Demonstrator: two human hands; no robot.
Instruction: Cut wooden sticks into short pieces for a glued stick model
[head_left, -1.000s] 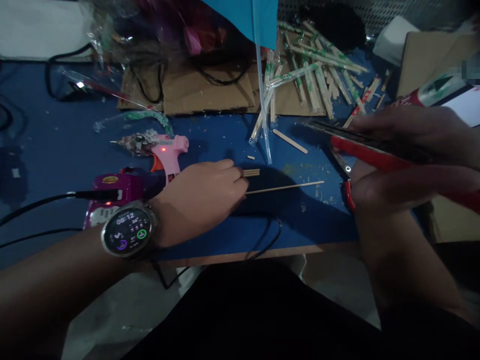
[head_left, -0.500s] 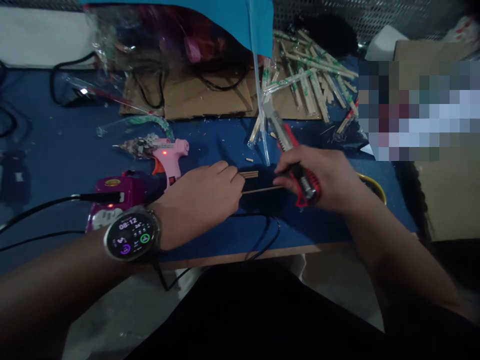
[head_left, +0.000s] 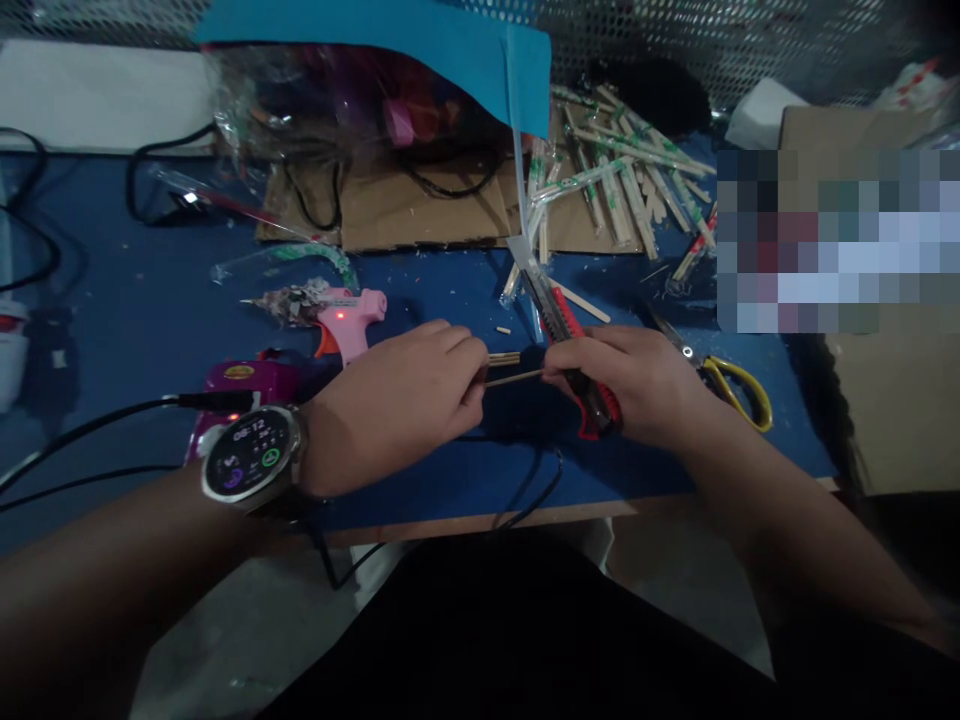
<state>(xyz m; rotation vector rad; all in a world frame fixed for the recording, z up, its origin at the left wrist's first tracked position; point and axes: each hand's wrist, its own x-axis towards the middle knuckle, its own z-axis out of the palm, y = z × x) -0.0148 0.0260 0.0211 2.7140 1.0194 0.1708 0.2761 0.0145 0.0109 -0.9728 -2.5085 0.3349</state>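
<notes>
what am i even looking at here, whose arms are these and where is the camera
The camera sits on a person's head and looks forward and down, so the two bare arms reaching in from the bottom are that person's own. There is one view only.

The left hand, with a watch on its wrist, pinches one end of a thin wooden stick. The right hand grips a red utility knife and also touches the stick's other end.

On the blue table lie a pink glue gun, yellow-handled scissors, a heap of wrapped chopsticks, pieces of cardboard and black cables. The mosaic patch at the right is blurred out.
</notes>
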